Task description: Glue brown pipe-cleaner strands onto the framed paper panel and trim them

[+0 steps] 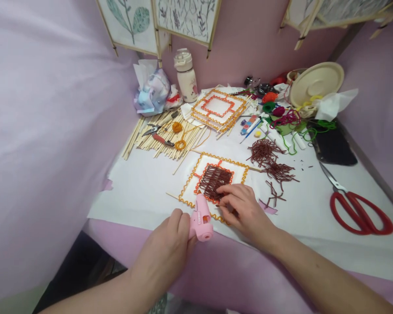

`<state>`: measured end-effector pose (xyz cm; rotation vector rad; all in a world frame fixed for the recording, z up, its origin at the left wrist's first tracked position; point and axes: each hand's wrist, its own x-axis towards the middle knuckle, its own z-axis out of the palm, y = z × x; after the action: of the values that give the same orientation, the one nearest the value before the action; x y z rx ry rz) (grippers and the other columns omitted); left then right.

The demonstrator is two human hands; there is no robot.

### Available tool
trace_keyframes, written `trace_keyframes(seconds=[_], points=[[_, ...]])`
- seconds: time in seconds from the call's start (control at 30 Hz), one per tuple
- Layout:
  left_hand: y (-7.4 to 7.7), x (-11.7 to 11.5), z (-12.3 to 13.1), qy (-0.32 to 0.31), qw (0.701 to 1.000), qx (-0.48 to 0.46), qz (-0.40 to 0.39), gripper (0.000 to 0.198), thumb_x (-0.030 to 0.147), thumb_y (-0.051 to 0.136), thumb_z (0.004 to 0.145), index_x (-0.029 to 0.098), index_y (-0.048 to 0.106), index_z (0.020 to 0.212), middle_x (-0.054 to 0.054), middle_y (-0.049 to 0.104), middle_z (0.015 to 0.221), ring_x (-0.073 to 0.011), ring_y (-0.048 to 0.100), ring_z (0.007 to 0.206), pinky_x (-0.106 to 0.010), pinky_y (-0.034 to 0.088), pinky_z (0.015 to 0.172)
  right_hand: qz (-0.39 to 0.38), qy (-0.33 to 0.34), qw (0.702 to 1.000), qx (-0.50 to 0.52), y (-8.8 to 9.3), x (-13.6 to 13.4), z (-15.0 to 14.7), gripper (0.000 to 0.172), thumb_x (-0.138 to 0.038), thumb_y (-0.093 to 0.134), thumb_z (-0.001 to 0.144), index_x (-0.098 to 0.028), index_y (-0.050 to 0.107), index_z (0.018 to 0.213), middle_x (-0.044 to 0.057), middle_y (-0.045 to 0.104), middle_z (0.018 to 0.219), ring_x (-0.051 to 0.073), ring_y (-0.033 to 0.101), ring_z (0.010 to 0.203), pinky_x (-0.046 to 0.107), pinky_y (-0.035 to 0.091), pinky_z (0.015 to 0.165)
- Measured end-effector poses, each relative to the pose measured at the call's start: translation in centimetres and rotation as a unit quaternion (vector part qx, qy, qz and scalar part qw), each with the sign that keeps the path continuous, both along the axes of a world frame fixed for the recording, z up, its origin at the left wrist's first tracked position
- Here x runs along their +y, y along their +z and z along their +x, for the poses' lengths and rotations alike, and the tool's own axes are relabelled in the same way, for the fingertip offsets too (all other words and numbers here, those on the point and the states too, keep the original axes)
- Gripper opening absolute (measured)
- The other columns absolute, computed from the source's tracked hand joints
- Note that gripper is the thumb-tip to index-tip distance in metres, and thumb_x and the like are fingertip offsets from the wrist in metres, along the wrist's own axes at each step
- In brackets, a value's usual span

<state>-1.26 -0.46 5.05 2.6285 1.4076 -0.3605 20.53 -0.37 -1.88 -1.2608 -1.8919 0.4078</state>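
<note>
My left hand (173, 237) is wrapped round a pink hot glue gun (202, 220), its nozzle pointing away from me at the near edge of a square panel. The panel has a wavy yellow yarn border (187, 185) and an inner orange yarn square (232, 172). Rows of short brown yarn pieces (212, 181) fill much of that inner square. Over its right near corner, my right hand (244, 209) is closed in a pinch. A small brown tip, apparently a piece of brown yarn (218, 206), shows at its fingertips. The palm side is hidden.
Loose brown yarn cuttings (265, 150) lie right of the panel. Red-handled scissors (360, 213) and a black tray-like object (332, 141) are farther right. Pruning shears (159, 135) rest on wooden sticks (144, 141) at left. Behind stand a bottle (186, 80) and a similar finished-looking panel (218, 107).
</note>
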Motion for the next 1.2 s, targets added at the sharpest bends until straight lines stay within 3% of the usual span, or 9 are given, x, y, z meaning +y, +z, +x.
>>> trace_keyframes(seconds=[0.4,0.6,1.2], points=[[0.1,0.7,0.5,-0.064,0.996,0.023,0.058,0.015,0.016,0.042,0.093,0.019,0.053,0.084,-0.003,0.051,0.079,-0.0205,0.057,0.064,-0.034,0.05,0.056,0.0,-0.006,1.0,0.006,0.0,0.2,0.1,0.011,-0.014,0.055,0.091,-0.021,0.056,0.083,0.006,0.067,0.109,0.021,0.059,0.103,0.041,0.04,0.088],[0.6,0.8,1.1,-0.032,0.997,0.065,0.023,0.015,0.02,0.041,0.095,0.018,0.054,0.087,-0.005,0.053,0.083,-0.0195,0.058,0.067,-0.032,0.051,0.061,0.002,-0.008,1.0,0.01,-0.1,0.2,0.1,0.011,-0.014,0.056,0.091,-0.021,0.056,0.083,0.006,0.067,0.11,0.021,0.058,0.103,0.041,0.04,0.088],[1.3,0.9,2.0,-0.037,0.992,0.123,-0.008,0.025,0.02,0.032,0.098,0.017,0.055,0.089,-0.008,0.056,0.087,-0.0232,0.061,0.074,-0.037,0.054,0.065,-0.006,-0.001,1.0,0.012,-0.1,0.1,0.2,0.011,-0.014,0.056,0.091,-0.022,0.055,0.083,0.007,0.067,0.111,0.023,0.058,0.105,0.042,0.04,0.088]])
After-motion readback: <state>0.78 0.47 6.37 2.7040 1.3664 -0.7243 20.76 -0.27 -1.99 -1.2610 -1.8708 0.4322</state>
